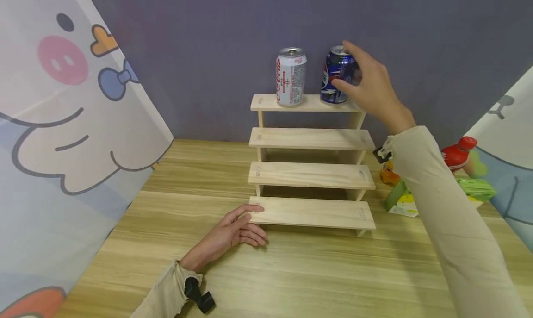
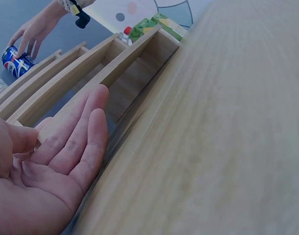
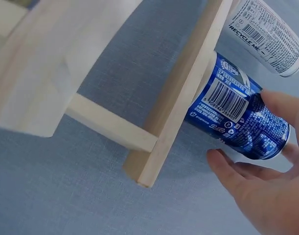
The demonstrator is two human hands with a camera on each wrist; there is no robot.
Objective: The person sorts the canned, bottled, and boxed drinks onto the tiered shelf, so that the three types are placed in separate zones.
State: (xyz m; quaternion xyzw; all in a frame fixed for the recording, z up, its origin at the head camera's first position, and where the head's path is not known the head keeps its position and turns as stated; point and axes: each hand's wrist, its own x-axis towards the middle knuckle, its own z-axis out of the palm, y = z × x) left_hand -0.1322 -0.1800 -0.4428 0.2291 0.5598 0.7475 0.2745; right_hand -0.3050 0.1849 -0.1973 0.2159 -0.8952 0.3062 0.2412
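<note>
A stepped wooden display rack (image 1: 312, 175) stands on the table. On its top board are a white Coca-Cola can (image 1: 290, 79) and, to the right, a blue Pepsi can (image 1: 331, 77), both upright. My right hand (image 1: 372, 84) is spread around the Pepsi can (image 3: 225, 105), thumb and fingers wide apart; a gap shows beside one finger in the right wrist view. With thumb and index finger, my left hand (image 1: 233, 234) pinches the left end of the lowest board. In the left wrist view the other fingers (image 2: 93, 132) lie fairly straight beneath that board.
Right of the rack, partly behind my right sleeve, lie green-and-yellow cartons (image 1: 476, 188), a red-capped bottle (image 1: 455, 155) and an orange item (image 1: 388, 174). A grey-blue partition (image 1: 208, 54) rises behind the rack. A cartoon-printed panel (image 1: 62, 137) borders the left side.
</note>
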